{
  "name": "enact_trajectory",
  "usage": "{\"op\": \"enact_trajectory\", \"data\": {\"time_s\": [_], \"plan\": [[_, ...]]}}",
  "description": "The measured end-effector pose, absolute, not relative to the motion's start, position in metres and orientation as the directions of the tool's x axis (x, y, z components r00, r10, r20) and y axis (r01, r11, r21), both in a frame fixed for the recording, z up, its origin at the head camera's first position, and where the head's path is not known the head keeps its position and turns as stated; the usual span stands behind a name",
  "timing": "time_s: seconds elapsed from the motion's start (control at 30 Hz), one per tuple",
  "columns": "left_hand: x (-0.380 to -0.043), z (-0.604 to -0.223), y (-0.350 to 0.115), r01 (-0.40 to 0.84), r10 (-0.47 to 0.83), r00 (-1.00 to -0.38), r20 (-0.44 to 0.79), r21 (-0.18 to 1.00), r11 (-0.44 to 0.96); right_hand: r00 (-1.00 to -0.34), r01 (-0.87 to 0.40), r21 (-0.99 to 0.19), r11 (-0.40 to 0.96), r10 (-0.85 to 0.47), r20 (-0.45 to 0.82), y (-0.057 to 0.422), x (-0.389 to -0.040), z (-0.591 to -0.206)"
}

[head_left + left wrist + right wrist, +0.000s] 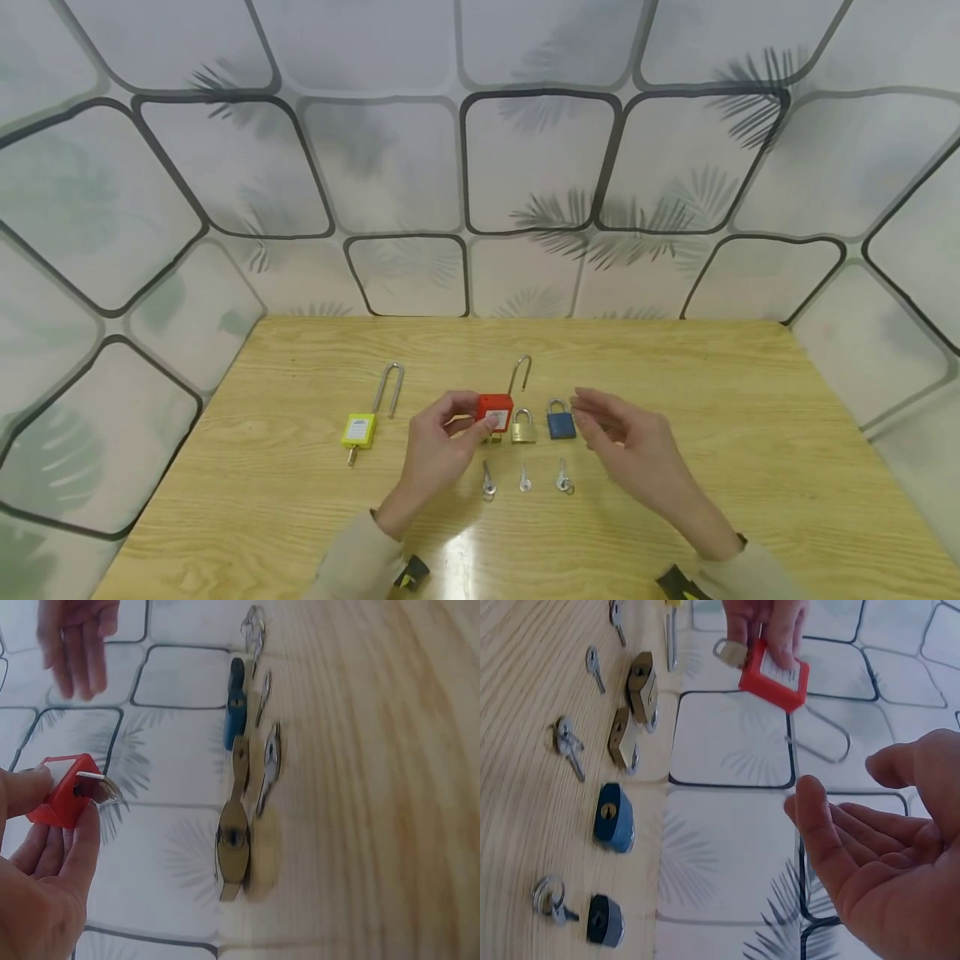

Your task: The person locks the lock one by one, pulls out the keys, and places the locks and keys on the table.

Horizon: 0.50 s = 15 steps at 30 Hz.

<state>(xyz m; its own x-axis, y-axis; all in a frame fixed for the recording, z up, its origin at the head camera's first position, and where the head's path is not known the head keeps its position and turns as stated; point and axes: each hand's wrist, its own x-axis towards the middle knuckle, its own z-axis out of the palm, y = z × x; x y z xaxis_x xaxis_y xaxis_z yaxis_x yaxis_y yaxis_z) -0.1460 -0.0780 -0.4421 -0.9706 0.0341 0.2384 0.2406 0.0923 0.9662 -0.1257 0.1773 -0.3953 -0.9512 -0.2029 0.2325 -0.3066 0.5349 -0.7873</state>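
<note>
My left hand [442,446] pinches a red padlock [495,410] with a white label, raised over the row of locks. Its long shackle [841,742] is swung out, and a key [733,652] sticks from the opposite end. My right hand [637,442] hovers apart from it, fingers loosely extended and holding nothing, beside a blue padlock [561,423]. Between the hands lies a brass padlock [523,428]; a larger brass padlock [234,840] sits partly hidden behind the red one in the head view. A dark padlock [605,920] is hidden there by my right hand.
At left lies a yellow padlock [358,430] with its long shackle [390,387] out and a key [352,456] in its bottom. In front of the row lie several loose keys [524,479]. The wooden table [262,500] meets a patterned fabric wall [405,275] behind.
</note>
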Motion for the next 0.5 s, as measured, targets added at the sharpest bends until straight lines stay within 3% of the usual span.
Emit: {"op": "enact_trajectory", "data": {"time_s": [0.27,0.5], "plan": [[-0.14,-0.441,-0.067,0.166,0.113,-0.981,0.161,0.985,0.04,-0.894,-0.446,-0.732,0.515,-0.225,0.387,0.164,-0.123,-0.395],[-0.137,-0.441,-0.062,0.116,0.145,-0.984,0.107,0.992,0.053,-0.877,-0.477,-0.728,0.493,-0.217,0.428,0.16,-0.125,-0.393]]}}
